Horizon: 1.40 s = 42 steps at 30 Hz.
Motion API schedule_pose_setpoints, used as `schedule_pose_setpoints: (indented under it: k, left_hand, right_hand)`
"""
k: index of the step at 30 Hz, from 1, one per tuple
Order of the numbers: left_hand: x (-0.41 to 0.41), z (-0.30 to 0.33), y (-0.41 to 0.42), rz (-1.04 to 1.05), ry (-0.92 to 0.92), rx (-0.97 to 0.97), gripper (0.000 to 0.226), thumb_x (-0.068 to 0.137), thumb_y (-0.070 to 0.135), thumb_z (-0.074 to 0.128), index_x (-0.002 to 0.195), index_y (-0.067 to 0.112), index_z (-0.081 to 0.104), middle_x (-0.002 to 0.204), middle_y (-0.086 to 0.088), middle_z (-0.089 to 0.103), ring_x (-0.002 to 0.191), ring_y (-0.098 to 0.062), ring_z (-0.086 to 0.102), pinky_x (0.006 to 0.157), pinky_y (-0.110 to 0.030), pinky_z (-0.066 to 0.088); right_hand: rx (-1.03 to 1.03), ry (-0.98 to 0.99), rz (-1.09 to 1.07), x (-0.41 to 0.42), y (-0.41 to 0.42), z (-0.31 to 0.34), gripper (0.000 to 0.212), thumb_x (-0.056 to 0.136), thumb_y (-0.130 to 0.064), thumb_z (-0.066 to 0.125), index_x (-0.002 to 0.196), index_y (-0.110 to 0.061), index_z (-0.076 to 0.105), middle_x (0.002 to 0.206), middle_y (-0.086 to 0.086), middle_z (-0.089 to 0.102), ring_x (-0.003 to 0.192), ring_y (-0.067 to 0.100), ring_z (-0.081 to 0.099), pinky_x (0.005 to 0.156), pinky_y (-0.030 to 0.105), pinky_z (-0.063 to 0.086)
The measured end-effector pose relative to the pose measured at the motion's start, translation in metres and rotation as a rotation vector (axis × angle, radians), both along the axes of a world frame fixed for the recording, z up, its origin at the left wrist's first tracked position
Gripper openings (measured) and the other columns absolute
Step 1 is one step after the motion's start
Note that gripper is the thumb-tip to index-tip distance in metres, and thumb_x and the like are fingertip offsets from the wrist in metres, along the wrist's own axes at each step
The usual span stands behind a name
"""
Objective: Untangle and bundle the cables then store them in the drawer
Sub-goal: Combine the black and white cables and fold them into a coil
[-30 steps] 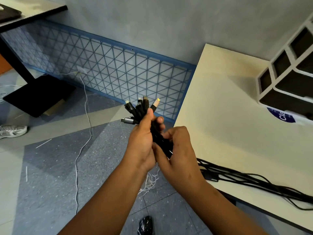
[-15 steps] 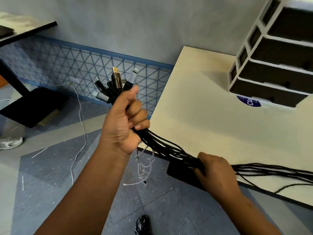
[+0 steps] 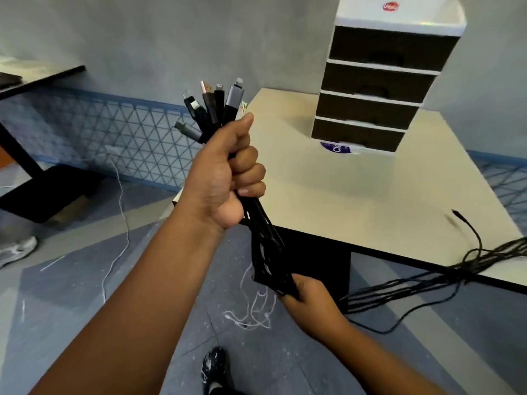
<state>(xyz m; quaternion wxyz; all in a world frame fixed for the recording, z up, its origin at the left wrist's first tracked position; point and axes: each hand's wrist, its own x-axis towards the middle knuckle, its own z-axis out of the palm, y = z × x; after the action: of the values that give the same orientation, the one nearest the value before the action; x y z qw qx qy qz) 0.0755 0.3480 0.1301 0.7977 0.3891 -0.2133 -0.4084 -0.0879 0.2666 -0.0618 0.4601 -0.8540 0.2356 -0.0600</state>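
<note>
Overhead, left hand [image 3: 225, 178] fists the cables [image 3: 266, 249] below their plugs; right hand [image 3: 309, 302] grips them lower.

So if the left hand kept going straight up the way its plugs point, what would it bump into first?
Probably nothing close. Above the left hand and its cable bundle, only the far grey wall shows, though depth is hard to judge.

left hand [image 3: 225, 178] raised, fist clenched, right hand [image 3: 309, 302] lower, fingers curled
</note>
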Motion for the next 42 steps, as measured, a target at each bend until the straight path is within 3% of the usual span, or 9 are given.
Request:
schedule_pose_setpoints:
  k: [7, 12, 14, 18, 22, 25, 33, 38, 42]
  left_hand:
    - [-0.05, 0.025, -0.028, -0.04, -0.052, 0.015, 0.053, 0.096, 0.035, 0.051, 0.051, 0.026, 0.025, 0.038, 0.01, 0.018, 0.033, -0.005, 0.014, 0.034, -0.017, 0.015]
    - [-0.07, 0.046, -0.042, -0.069, -0.057, -0.017, 0.053, 0.096, 0.031, 0.051, 0.048, 0.025, 0.03, 0.037, 0.011, 0.021, 0.031, -0.005, 0.017, 0.034, -0.016, 0.017]
    - [-0.079, 0.056, -0.051, -0.095, -0.069, -0.031, 0.053, 0.096, 0.03, 0.051, 0.048, 0.025, 0.032, 0.037, 0.011, 0.023, 0.031, -0.004, 0.019, 0.033, -0.016, 0.019]
    - [-0.103, 0.077, -0.077, -0.155, -0.105, -0.06, 0.053, 0.097, 0.029, 0.051, 0.046, 0.024, 0.035, 0.037, 0.01, 0.025, 0.032, -0.005, 0.019, 0.033, -0.017, 0.019]
    - [-0.114, 0.108, -0.099, -0.199, -0.13, -0.089, 0.054, 0.096, 0.027, 0.051, 0.046, 0.025, 0.031, 0.037, 0.01, 0.021, 0.032, -0.005, 0.016, 0.033, -0.016, 0.017]
    - [-0.11, 0.133, -0.108, -0.19, -0.124, -0.111, 0.054, 0.095, 0.026, 0.051, 0.046, 0.025, 0.029, 0.038, 0.01, 0.017, 0.032, -0.006, 0.013, 0.033, -0.016, 0.015]
    - [-0.094, 0.147, -0.124, -0.214, -0.066, -0.141, 0.049, 0.094, 0.026, 0.053, 0.055, 0.026, 0.023, 0.038, 0.009, 0.017, 0.031, -0.005, 0.012, 0.032, -0.016, 0.012]
    - [-0.082, 0.155, -0.126, -0.204, -0.096, -0.114, 0.045, 0.094, 0.026, 0.052, 0.059, 0.027, 0.024, 0.038, 0.01, 0.017, 0.03, -0.005, 0.013, 0.033, -0.015, 0.012]
    - [-0.074, 0.173, -0.127, -0.215, -0.07, -0.141, 0.045, 0.094, 0.024, 0.051, 0.057, 0.026, 0.024, 0.037, 0.01, 0.017, 0.03, -0.005, 0.013, 0.031, -0.014, 0.013]
  right_hand:
    - [0.051, -0.037, 0.144, -0.057, -0.021, 0.042, 0.013, 0.091, -0.029, 0.067, 0.095, -0.019, 0.061, 0.089, -0.01, 0.059, 0.082, -0.003, 0.057, 0.075, 0.016, 0.046]
    - [-0.302, 0.344, 0.215, -0.096, -0.069, 0.094, 0.095, 0.061, -0.079, 0.066, 0.14, -0.031, 0.042, 0.132, -0.011, 0.048, 0.123, 0.011, 0.049, 0.099, 0.026, 0.043]
    - [-0.248, 0.249, 0.162, -0.1, -0.083, 0.127, 0.113, 0.047, -0.09, 0.061, 0.142, -0.032, 0.04, 0.138, -0.01, 0.048, 0.127, 0.01, 0.048, 0.104, 0.03, 0.042]
    - [0.013, -0.278, 0.071, -0.088, -0.081, 0.188, 0.081, 0.062, -0.071, 0.071, 0.131, -0.032, 0.051, 0.128, -0.012, 0.06, 0.12, 0.006, 0.055, 0.101, 0.031, 0.046]
    - [0.18, -0.535, -0.01, -0.068, -0.069, 0.192, 0.027, 0.089, -0.023, 0.07, 0.101, -0.003, 0.057, 0.079, 0.008, 0.065, 0.074, 0.024, 0.067, 0.074, 0.032, 0.056]
    - [0.245, -0.522, -0.077, -0.066, -0.073, 0.18, 0.026, 0.088, -0.018, 0.071, 0.087, -0.001, 0.052, 0.071, 0.018, 0.053, 0.063, 0.024, 0.06, 0.059, 0.021, 0.049]
    - [0.024, -0.344, -0.042, -0.073, -0.083, 0.171, 0.028, 0.093, -0.048, 0.052, 0.103, -0.023, 0.058, 0.093, -0.002, 0.064, 0.085, 0.004, 0.061, 0.078, 0.02, 0.046]
    - [0.053, -0.681, -0.186, -0.07, -0.095, 0.209, 0.008, 0.095, -0.019, 0.061, 0.101, -0.014, 0.064, 0.096, 0.006, 0.069, 0.089, 0.021, 0.063, 0.084, 0.033, 0.051]
    - [0.215, -0.642, -0.044, -0.053, -0.098, 0.23, 0.024, 0.089, -0.012, 0.068, 0.11, -0.01, 0.057, 0.09, 0.013, 0.059, 0.083, 0.019, 0.06, 0.071, 0.026, 0.052]
